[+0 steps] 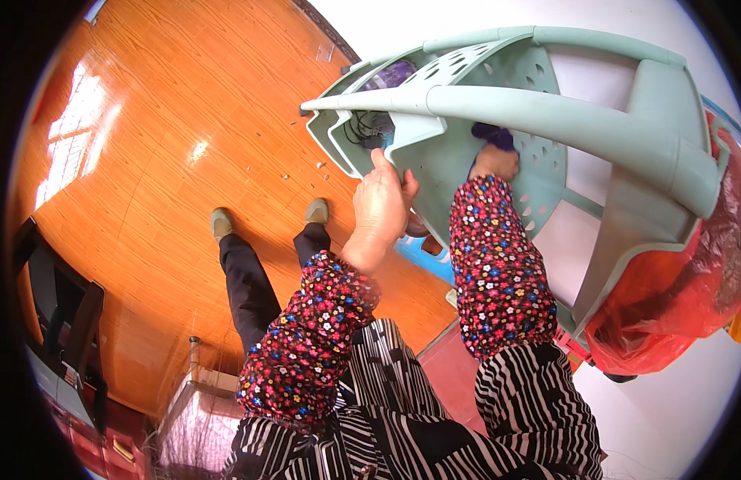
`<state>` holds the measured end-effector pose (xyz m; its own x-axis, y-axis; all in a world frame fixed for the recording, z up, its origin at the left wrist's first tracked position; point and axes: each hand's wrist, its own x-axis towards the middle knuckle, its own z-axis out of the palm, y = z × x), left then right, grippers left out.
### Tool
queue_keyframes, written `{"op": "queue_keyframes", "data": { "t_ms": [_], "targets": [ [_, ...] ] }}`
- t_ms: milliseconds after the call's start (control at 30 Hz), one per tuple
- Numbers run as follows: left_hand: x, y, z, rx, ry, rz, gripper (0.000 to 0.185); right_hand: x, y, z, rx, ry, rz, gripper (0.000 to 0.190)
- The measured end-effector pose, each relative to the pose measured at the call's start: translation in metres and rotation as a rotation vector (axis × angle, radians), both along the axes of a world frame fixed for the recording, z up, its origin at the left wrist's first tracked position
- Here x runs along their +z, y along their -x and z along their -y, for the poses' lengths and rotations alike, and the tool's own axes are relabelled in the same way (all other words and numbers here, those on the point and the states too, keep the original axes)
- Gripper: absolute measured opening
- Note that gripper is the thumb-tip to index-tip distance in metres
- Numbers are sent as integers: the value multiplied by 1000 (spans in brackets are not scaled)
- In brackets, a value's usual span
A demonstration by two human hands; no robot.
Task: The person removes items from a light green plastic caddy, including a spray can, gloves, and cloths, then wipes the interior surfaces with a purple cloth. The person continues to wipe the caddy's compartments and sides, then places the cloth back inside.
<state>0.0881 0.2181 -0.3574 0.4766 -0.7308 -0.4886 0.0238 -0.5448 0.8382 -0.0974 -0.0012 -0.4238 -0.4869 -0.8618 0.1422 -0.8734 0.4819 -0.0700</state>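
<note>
A pale green plastic shelf rack (562, 111) with several perforated tiers stands before me against the white wall. My left hand (379, 201) grips the front rim of one of its tiers, thumb up along the edge. Inside the bare tier to the right, my right hand (496, 163) presses a dark purple cloth (493, 135) against the surface. Part of the cloth is hidden by my fingers. On lower tiers lie a dark cable (364, 126) and a purple item (391, 75), which I cannot make out fully.
A red plastic bag (652, 312) hangs at the rack's near right side. Under the tiers a blue plastic stool or basket (427, 255) partly shows. Small bits of debris (321, 165) lie on the wood-patterned floor (166, 150). A metal-framed seat (196, 408) is at lower left.
</note>
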Motion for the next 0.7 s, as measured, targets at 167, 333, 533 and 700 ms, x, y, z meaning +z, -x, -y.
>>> {"op": "queue_keyframes", "data": {
  "t_ms": [167, 333, 533, 700],
  "targets": [
    [5, 2, 4, -63, 53, 23, 38, -31, -59, 32, 1022, 511, -62, 32],
    [-1, -11, -5, -5, 47, 51, 38, -28, -138, -4, 1216, 452, 414, 27],
    [-2, -5, 2, 65, 52, 8, 37, 14, -139, -98, 1043, -1, 799, 31],
    [-1, -4, 7, 70, 63, 15, 41, 40, -97, -112, 672, -494, 1227, 27]
  ]
}}
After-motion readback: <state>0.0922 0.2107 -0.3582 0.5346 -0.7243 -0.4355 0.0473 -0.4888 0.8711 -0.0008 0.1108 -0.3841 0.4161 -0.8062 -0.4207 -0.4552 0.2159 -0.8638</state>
